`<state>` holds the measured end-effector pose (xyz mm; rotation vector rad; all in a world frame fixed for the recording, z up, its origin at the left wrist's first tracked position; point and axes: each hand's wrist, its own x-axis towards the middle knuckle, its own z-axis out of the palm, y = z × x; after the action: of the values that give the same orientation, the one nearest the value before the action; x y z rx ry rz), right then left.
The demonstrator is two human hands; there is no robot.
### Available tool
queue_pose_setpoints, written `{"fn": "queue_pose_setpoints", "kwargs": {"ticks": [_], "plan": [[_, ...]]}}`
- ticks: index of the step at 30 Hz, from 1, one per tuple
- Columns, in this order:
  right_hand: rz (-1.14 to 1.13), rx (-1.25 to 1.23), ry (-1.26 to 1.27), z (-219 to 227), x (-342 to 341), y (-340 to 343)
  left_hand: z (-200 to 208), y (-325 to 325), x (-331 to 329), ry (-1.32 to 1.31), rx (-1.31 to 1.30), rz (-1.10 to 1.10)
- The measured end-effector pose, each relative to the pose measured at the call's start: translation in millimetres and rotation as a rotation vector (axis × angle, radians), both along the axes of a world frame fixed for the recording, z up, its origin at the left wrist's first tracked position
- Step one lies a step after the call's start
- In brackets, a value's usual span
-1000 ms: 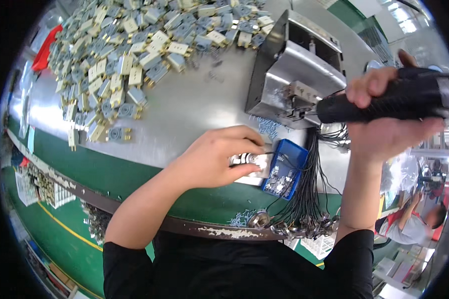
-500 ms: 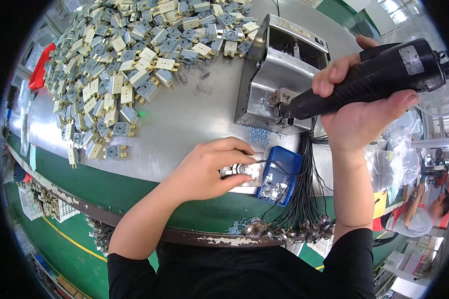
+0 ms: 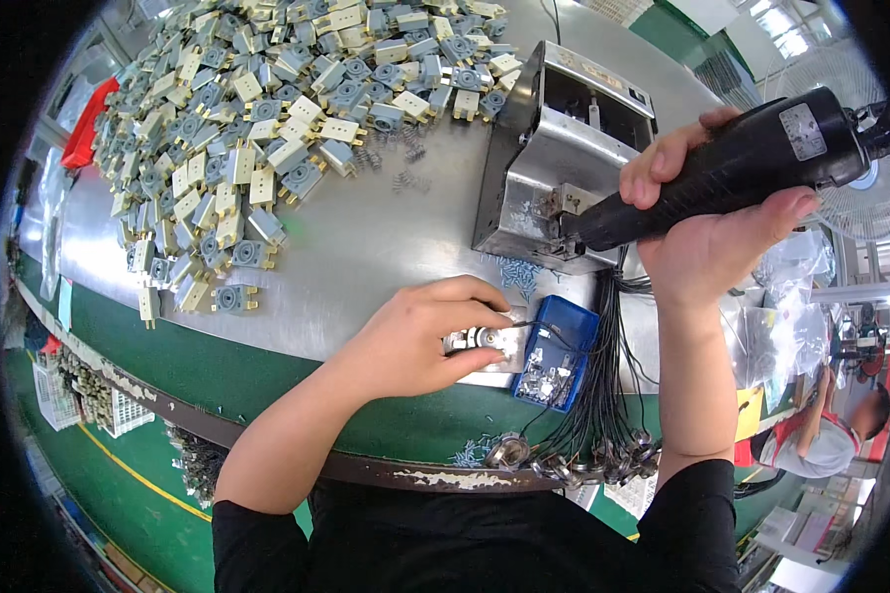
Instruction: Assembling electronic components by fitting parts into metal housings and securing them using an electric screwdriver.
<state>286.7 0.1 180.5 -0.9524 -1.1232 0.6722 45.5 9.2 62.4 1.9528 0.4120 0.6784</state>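
Observation:
My left hand rests near the table's front edge, its thumb and fingers closed around a small round metal-and-white part. That part sits on a flat metal plate, with a black wire running from it to the right. My right hand grips a black electric screwdriver, held slanting with its tip down to the left. The tip is at the front of a metal box-shaped screw feeder. Small bluish screws lie scattered below the feeder.
A blue tray of small metal pieces stands right of the plate. Beside it hangs a bundle of black wires with round metal ends. Grey and cream plug-like parts heap at the far left, near loose springs. A co-worker sits at right.
The view has shifted slightly, moving the table's things a little right and down. Both hands keep their holds, and the screwdriver tip stays at the feeder.

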Motion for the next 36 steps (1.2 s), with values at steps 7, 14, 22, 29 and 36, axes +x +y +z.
{"fn": "queue_pose_setpoints", "kwargs": {"ticks": [7,14,22,29,36], "plan": [[0.064,-0.078,-0.015,-4,-17,-18,-12,-9,-14,-0.014,-0.006,0.018],[0.421,-0.04,0.131,-17,-80,-45,-33,-10,-27,-0.034,0.027,0.0],[0.21,-0.203,-0.099,-38,-121,-52,-40,-17,-42,0.003,0.022,0.032],[0.28,-0.181,-0.146,-50,-124,-53,-47,-19,-47,0.003,0.03,0.028],[0.561,0.004,-0.003,-66,-119,-46,-54,-18,-45,-0.017,0.035,0.044]]}}
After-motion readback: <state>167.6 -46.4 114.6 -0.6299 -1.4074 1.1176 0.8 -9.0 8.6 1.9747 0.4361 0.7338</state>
